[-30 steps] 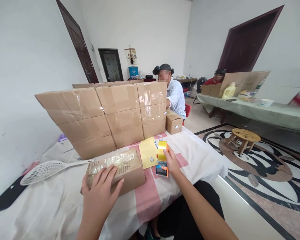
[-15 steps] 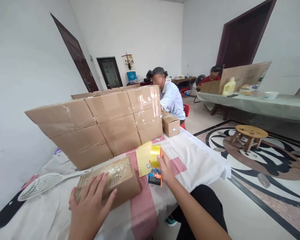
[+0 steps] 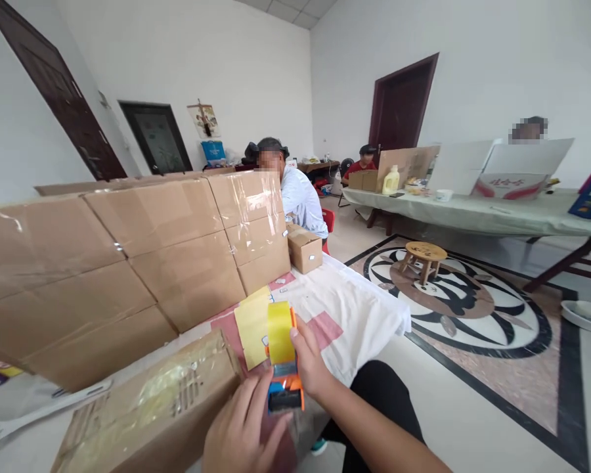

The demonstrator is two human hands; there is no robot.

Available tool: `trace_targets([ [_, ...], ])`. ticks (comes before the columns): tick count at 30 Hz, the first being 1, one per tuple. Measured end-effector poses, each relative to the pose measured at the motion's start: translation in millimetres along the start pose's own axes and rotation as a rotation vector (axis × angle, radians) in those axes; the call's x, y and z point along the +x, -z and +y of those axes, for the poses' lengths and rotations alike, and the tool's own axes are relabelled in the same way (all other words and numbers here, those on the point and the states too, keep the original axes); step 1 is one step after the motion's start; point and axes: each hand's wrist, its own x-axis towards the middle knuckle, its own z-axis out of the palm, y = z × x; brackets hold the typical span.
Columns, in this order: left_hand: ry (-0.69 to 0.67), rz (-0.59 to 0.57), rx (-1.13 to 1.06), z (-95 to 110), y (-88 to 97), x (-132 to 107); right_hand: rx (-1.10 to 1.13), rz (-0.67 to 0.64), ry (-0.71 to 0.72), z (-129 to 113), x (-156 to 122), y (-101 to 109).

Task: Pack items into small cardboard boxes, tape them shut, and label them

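Note:
My right hand (image 3: 311, 358) grips a tape dispenser (image 3: 286, 395) with orange and blue parts and a wide yellow roll of tape (image 3: 280, 334). Close against the dispenser's lower left side is my left hand (image 3: 243, 424), its fingers stretched out and the thumb apart. I cannot tell whether its fingertips touch the dispenser. A brown cardboard box (image 3: 150, 401) with clear tape on top lies left of both hands. Under the dispenser, a yellow sheet (image 3: 246, 328) rests on the cloth-covered table (image 3: 320, 295).
A wall of taped cardboard boxes (image 3: 177, 253) stands behind the box. Beyond it sits a person in a light shirt (image 3: 303, 197), near a small closed box (image 3: 305, 249). A white slotted utensil (image 3: 34, 414) lies at left. A wooden stool (image 3: 425, 253) stands on the floor at right.
My left hand has left the top of the cardboard box and moved right to the dispenser. My right hand still holds the dispenser. The view has turned to the right.

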Motion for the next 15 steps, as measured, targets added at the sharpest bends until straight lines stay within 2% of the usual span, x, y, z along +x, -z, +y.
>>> trace_targets([
  [3, 0.076, -0.122, -0.135, 3.6, 6.9, 11.7, -0.066, 0.075, -0.029, -0.7, 0.9, 5.9],
  [7, 0.223, -0.251, -0.275, 7.5, 15.9, 19.6, -0.102, 0.050, -0.086, -1.0, 1.8, 2.0],
  [11, 0.361, -0.295, -0.448, 11.0, 22.3, 19.3, -0.175, 0.060, -0.174, -7.1, 1.5, -8.2],
  [15, 0.425, -0.291, -0.574, 13.2, 27.1, 18.7, -0.188, 0.075, -0.247, -16.1, -0.7, -12.9],
])
